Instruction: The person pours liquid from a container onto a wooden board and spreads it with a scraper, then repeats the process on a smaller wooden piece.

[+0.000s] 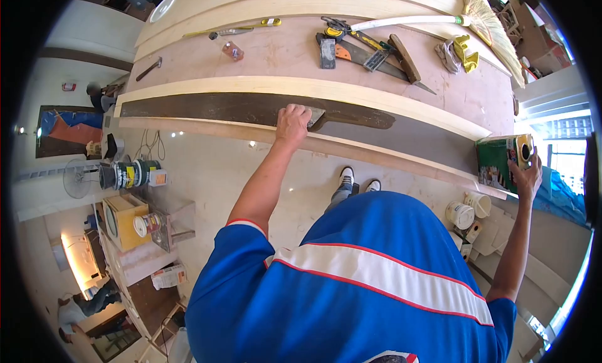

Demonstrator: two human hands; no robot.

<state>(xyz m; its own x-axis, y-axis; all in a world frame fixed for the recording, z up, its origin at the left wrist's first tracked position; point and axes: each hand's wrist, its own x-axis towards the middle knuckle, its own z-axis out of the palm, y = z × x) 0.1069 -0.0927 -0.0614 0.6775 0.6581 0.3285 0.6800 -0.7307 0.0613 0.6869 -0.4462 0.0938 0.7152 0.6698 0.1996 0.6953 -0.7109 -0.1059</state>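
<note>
A blue short-sleeved shirt point(351, 275) with a white, red-edged band lies nearest the camera. The left hand's point(293, 123) fingers are closed around a flat metal spreader point(316, 117), blade edge visible to the right of the knuckles. The right hand point(528, 173) grips the outer side of a green and yellow rectangular tin point(496, 161), thumb and fingers apart.

The spreader is positioned on a long dark strip point(219, 108), roughly mid-length; a wet brown patch point(360, 117) extends to the right of the blade. The tin stands at the strip's right end. Pale wooden boards border the strip's long edges.

Beyond, on the pinkish workbench point(276, 56): a hammer point(149, 69) at left, a handsaw point(364, 54) and tape measure point(335, 31) toward the right, then a yellow glove point(466, 54) beside a straw broom point(486, 24).
</note>
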